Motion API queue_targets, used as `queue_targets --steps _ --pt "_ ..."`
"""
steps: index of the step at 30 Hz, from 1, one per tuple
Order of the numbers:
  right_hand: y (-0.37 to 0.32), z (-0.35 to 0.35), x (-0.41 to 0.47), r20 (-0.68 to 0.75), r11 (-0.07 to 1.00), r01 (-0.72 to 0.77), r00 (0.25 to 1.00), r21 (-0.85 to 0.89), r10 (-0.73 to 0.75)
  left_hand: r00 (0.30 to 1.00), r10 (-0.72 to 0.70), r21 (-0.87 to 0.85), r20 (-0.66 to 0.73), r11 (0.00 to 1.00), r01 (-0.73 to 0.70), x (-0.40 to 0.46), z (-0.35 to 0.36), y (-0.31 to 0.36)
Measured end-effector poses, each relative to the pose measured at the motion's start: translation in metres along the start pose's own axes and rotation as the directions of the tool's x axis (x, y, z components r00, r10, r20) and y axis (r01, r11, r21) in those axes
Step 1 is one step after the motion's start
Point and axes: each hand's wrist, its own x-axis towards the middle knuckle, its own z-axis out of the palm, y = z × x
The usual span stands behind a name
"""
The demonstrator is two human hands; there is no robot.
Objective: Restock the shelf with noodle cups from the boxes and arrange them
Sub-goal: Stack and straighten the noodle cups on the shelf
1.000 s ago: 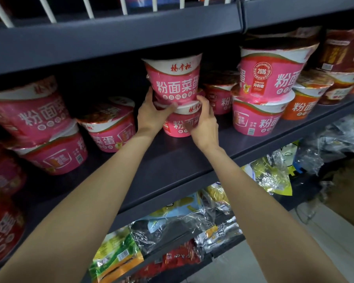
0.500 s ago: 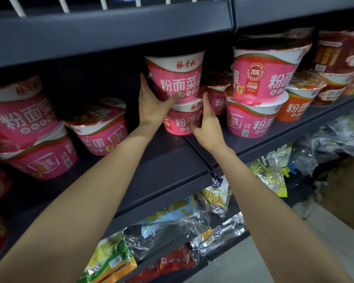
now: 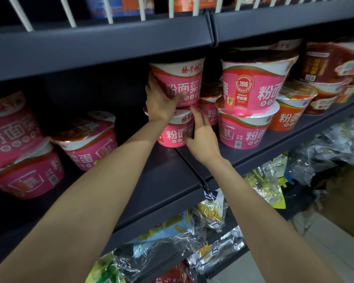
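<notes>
Two pink noodle cups are stacked at the middle of the dark shelf (image 3: 168,180). My left hand (image 3: 159,103) grips the left side of the upper pink cup (image 3: 184,82), thumb across its front. My right hand (image 3: 202,137) rests with spread fingers against the right side of the lower pink cup (image 3: 174,133). The upper cup sits on the lower cup's lid, leaning slightly. More pink cups stand in a stack to the right (image 3: 251,92) and at the far left (image 3: 14,131).
A tilted pink cup (image 3: 90,144) lies left of the middle stack. Orange cups (image 3: 288,117) and dark red cups (image 3: 331,64) fill the right end. The shelf board above (image 3: 110,45) hangs close over the stacks. Snack bags (image 3: 172,240) fill the lower shelves.
My left hand has slid higher up the upper cup's side. My right hand has shifted a little along the lower cup. The view has moved closer to the shelf.
</notes>
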Motion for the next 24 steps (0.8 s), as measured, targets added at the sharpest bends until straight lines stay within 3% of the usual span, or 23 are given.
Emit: queue_targets --steps 5,11,15,18,24 --pt "0.001 0.002 0.0 -0.003 1.0 -0.005 1.0 0.019 0.005 0.994 0.007 0.175 0.112 0.984 -0.027 0.011 0.001 0.006" --pt "0.001 -0.001 -0.001 -0.006 0.999 -0.015 1.0 0.037 0.015 0.993 -0.054 0.169 0.106 0.985 0.036 0.003 0.023 0.028" --pt "0.007 -0.006 -0.001 0.016 1.0 -0.012 1.0 0.005 0.012 0.991 0.076 0.167 0.109 0.981 -0.094 -0.011 0.025 0.029" --pt "0.008 -0.007 -0.001 0.027 1.0 -0.027 0.999 0.007 0.027 0.96 0.182 0.251 0.214 0.939 -0.234 -0.019 0.022 0.02" --pt "0.005 -0.006 -0.001 0.058 0.998 -0.049 0.997 0.047 0.047 0.902 0.079 0.286 0.425 0.933 -0.217 0.009 0.02 0.023"
